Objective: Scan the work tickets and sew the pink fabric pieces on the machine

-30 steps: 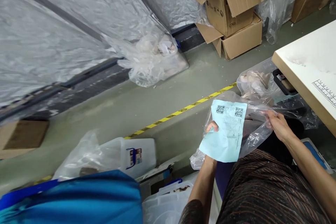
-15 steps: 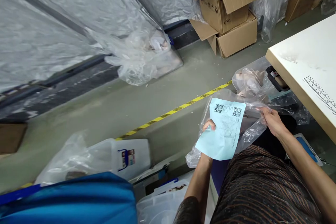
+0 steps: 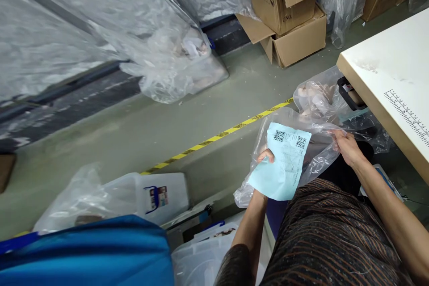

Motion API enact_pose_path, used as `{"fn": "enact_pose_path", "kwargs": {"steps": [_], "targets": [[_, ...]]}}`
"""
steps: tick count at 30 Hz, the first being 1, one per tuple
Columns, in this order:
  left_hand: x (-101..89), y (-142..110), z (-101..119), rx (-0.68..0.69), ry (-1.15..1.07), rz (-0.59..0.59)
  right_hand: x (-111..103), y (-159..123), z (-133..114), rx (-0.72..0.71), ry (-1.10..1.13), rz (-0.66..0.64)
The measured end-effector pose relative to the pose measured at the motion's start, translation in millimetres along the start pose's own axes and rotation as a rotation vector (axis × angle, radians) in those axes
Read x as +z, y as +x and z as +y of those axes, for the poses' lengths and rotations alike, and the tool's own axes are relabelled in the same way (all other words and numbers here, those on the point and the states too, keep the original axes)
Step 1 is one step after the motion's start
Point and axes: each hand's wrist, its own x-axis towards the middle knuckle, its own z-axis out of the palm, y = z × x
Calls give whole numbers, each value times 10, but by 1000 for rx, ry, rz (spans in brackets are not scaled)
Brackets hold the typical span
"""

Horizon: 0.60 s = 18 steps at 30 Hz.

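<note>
My left hand grips a light blue paper slip printed with two QR codes, held together with the near side of a clear plastic bag. My right hand pinches the far edge of that same bag, pulling it taut over my lap. The fingers of both hands are closed on what they hold. Most of my left hand is hidden behind the slip.
A white table with a printed ruler stands at the right. Cardboard boxes sit at the back, and plastic-wrapped bundles lie on the floor. A yellow-black tape line crosses the floor. A clear bin and a blue fabric item are at lower left.
The view has shifted slightly, so everything sits a little higher and further left. Both hands keep their grip on the slip and bag.
</note>
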Motion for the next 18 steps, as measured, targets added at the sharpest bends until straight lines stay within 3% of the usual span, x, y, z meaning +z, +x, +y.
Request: {"fn": "enact_pose_path", "kwargs": {"steps": [2, 5, 7, 9, 12, 15, 18], "targets": [[-11, 38, -61, -4, -24, -1, -23, -75, -59, -118, -94, 92], [21, 89, -153, 35, -22, 28, -52, -262, -166, -483, -328, 217], [70, 100, -213, 70, -18, 10, -52, -373, -192, -685, -461, 184], [115, 94, -290, 52, -13, -28, -31, -421, -154, -748, -531, 111], [116, 84, -470, -93, 24, -78, 31, -347, -14, -665, -586, 126], [38, 99, -717, -265, 114, -117, 107, -182, 117, -417, -509, 138], [-15, 165, -946, -390, 217, -151, 177, -78, 184, -204, -371, 52]]}}
